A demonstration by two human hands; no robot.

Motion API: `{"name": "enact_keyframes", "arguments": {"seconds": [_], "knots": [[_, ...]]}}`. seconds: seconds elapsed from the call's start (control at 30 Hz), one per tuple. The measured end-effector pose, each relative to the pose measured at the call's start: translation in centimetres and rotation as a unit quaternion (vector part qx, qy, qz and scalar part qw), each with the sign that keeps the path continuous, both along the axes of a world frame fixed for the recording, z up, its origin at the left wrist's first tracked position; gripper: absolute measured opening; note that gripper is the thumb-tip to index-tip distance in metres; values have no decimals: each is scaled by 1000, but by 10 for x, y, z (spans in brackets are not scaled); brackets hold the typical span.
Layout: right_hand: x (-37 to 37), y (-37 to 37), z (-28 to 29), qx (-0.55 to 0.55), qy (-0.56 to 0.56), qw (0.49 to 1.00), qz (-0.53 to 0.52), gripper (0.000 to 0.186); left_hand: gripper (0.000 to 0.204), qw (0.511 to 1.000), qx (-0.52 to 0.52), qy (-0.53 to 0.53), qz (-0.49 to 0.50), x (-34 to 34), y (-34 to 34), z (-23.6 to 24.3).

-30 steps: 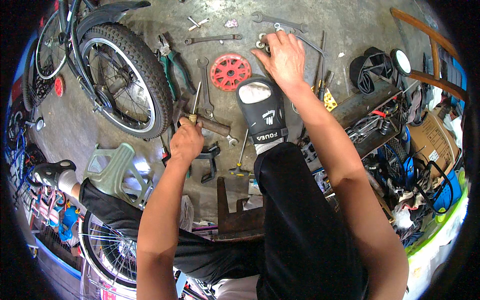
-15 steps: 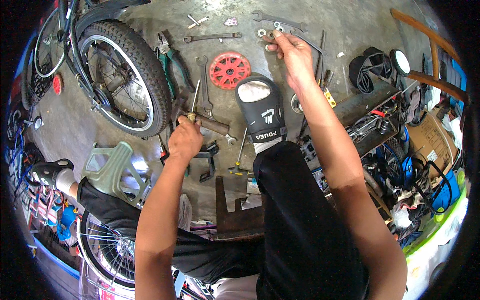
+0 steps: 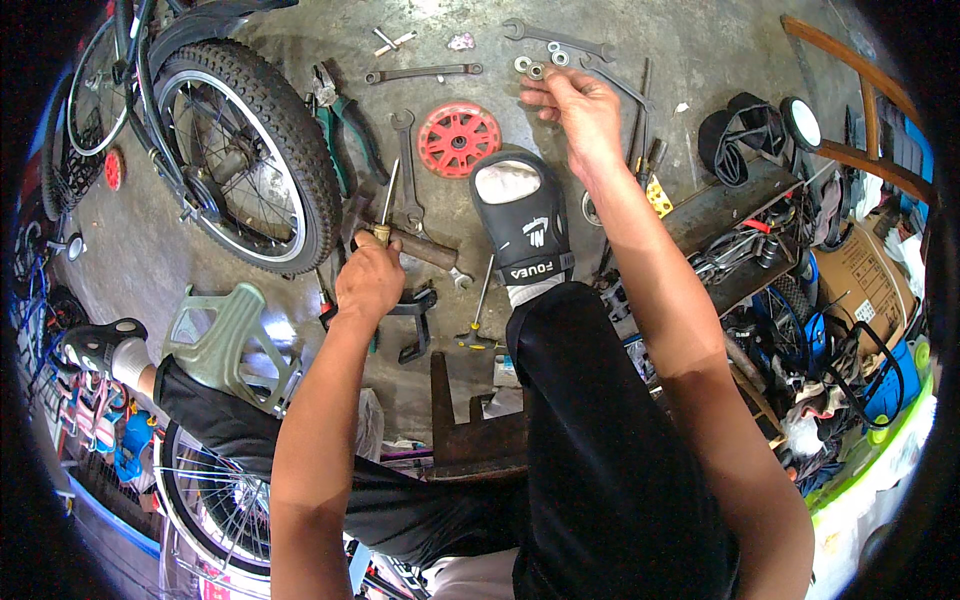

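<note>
My left hand (image 3: pixel 371 277) is closed round the handle of a screwdriver (image 3: pixel 393 192), its shaft pointing up and away. A hammer (image 3: pixel 425 247) lies right beside that hand. My right hand (image 3: pixel 582 110) reaches to the far right of middle, thumb and finger pinching a small round bearing (image 3: pixel 536 72). Close to it on the floor lie a metal ring (image 3: pixel 522 64) and another round bearing (image 3: pixel 560 58). Left of my right hand rests a red spoked wheel (image 3: pixel 459 140).
A bicycle wheel (image 3: pixel 325 170) stands at the left, near pliers (image 3: pixel 352 135) and a green stool (image 3: pixel 215 330). Several spanners lie about, one (image 3: pixel 425 73) at the far middle. My shoe (image 3: pixel 520 215) is between my hands. A tool-filled metal tray (image 3: pixel 740 205) stands at the right.
My right hand has shifted slightly left and nearer, with the pinched bearing showing more clearly at its fingertips. My left hand stays on the screwdriver.
</note>
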State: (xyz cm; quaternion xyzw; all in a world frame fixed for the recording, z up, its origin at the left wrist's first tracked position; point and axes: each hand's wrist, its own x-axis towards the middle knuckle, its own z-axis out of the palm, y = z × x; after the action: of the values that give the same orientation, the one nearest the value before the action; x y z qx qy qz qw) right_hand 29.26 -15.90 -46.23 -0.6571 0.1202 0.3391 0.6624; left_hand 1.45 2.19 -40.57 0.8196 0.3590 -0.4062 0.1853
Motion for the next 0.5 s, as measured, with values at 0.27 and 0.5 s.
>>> {"name": "enact_keyframes", "arguments": {"seconds": [0.27, 0.5], "knots": [[-3, 3, -1, 14, -29, 999, -21, 24, 47, 1000, 1, 10, 8, 5, -1, 4], [-4, 3, -6, -27, -67, 997, -24, 23, 47, 1000, 2, 10, -2, 2, -1, 1]]}}
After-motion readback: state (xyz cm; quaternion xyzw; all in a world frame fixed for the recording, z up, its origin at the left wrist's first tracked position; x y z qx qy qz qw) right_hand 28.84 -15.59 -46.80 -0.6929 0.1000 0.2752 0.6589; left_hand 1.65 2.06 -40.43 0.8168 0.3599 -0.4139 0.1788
